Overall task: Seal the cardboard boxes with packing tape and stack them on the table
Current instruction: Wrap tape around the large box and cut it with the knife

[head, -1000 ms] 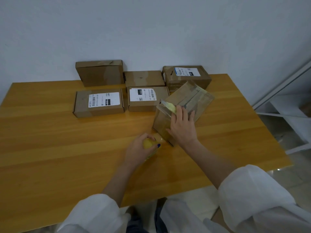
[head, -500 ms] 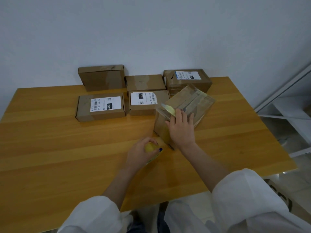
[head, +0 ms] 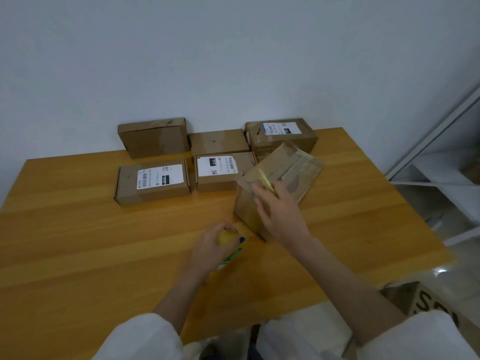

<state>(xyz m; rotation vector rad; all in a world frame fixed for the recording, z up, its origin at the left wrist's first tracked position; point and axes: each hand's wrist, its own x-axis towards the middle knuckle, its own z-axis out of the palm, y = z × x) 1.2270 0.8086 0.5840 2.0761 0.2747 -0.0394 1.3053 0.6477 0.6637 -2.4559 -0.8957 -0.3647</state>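
Head view. Right of centre on the tabletop [head: 78,255]: a tilted cardboard box [head: 296,170], tipped up and turned askew to the tabletop edges, glossy tape across its upper face.

Laid on the near side of it: the right hand [head: 281,216], fingers stretched out fairly straight, blurred. Fingertips beside a yellowish tape end [head: 266,181] standing up from the box. Cannot tell whether pinched or only touched.

Just left of that box, nearer the near edge: the left hand [head: 207,252], curled round a yellow tape roll [head: 225,237], dark blue thumbnail on it, something green and white showing beneath.

Toward the far edge, two rows of shut boxes:
- Back row: a plain box [head: 153,137] against the wall, a low plain box [head: 219,141], and a far-right labelled box [head: 280,133].
- Front row: a left labelled box [head: 153,181] and a middle labelled box [head: 220,171], just beside each other.

White sleeves [head: 145,339] at the bottom. Beyond the right edge: a white shelf frame [head: 439,175]. On the floor, a printed carton [head: 426,302].
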